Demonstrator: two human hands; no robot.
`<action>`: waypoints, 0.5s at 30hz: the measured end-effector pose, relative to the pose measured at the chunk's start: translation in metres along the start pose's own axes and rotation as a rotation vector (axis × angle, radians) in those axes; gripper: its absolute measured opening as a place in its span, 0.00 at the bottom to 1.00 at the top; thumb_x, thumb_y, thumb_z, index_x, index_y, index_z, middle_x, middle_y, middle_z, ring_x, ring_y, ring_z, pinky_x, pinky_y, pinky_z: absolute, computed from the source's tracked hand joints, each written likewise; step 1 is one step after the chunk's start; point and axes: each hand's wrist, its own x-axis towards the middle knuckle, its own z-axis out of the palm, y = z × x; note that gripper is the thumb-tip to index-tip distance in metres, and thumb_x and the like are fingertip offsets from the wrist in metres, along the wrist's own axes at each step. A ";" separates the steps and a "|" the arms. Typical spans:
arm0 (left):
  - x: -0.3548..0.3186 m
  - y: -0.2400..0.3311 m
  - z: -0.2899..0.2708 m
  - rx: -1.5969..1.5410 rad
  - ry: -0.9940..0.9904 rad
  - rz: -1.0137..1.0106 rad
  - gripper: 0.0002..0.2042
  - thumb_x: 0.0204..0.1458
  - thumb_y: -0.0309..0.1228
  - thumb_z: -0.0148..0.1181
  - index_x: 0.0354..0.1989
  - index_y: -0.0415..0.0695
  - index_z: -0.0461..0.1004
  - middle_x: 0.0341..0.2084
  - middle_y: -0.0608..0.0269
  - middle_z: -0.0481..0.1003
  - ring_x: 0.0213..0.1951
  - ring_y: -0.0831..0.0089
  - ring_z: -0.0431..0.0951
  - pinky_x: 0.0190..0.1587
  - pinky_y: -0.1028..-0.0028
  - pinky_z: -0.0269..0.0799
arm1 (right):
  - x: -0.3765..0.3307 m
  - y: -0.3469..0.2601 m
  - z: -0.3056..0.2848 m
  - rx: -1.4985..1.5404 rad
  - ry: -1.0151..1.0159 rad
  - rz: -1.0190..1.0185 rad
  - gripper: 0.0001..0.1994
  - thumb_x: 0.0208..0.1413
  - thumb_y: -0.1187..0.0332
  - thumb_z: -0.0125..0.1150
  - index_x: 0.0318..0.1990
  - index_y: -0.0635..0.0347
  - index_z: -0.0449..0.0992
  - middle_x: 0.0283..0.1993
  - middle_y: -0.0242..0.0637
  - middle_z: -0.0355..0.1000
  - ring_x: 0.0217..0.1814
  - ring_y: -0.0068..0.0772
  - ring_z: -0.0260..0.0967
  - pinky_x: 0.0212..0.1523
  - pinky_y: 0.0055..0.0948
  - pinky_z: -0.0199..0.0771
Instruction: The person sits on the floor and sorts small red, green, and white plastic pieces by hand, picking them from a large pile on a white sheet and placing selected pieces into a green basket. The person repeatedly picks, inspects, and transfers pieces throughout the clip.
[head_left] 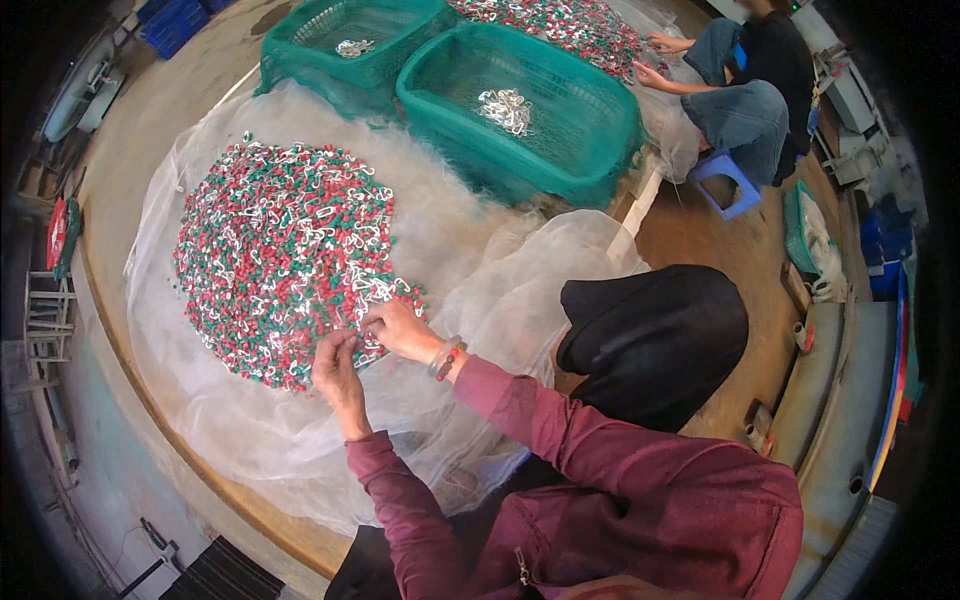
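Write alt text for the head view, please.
A person's left hand and right hand are close together at a mound of small red, green and white pieces on sheer white netting, near two green plastic baskets. A co-worker sits beyond.

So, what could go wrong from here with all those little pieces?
The pile mixes red, green and white pieces, so a dropped one could easily get lost among the others. The left hand and right hand are close together at its edge, so they might knock each other. The mesh sheet beneath is loose and wrinkled; an accidental tug could perhaps scatter pieces.
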 end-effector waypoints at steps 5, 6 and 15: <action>0.001 0.011 -0.005 0.122 -0.140 0.077 0.04 0.48 0.20 0.60 0.33 0.34 0.76 0.27 0.64 0.75 0.33 0.78 0.74 0.38 0.77 0.72 | 0.003 0.008 -0.012 0.689 -0.252 0.295 0.06 0.50 0.73 0.56 0.30 0.67 0.77 0.22 0.34 0.72 0.20 0.23 0.69 0.18 0.23 0.68; 0.001 0.012 -0.006 0.012 -0.144 -0.056 0.05 0.48 0.21 0.60 0.34 0.34 0.76 0.28 0.64 0.75 0.33 0.78 0.74 0.39 0.77 0.71 | 0.003 0.007 -0.015 0.743 -0.224 0.332 0.05 0.50 0.72 0.57 0.29 0.65 0.76 0.22 0.34 0.72 0.21 0.24 0.69 0.18 0.24 0.69; -0.001 0.007 -0.016 -0.426 0.043 0.048 0.06 0.53 0.18 0.54 0.38 0.34 0.73 0.34 0.59 0.75 0.35 0.74 0.77 0.40 0.74 0.76 | 0.004 -0.019 -0.029 1.013 -0.220 0.386 0.11 0.58 0.68 0.55 0.42 0.67 0.70 0.37 0.45 0.72 0.39 0.38 0.74 0.41 0.41 0.79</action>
